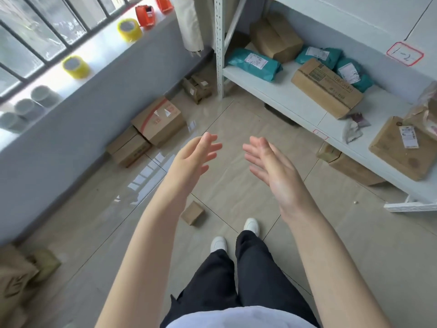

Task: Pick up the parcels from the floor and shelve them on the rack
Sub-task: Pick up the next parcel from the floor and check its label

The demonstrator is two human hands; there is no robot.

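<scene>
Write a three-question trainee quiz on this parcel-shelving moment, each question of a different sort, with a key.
1. True or false: the left hand and the right hand are both open and hold nothing.
2. Multiple choice: the small box nearest the white shoes lies A) on the rack, B) on the floor, C) on the windowsill.
3. Fill in: the two full tape rolls on the windowsill are ____ in colour.

Key: 1 true; 2 B; 3 yellow.
</scene>
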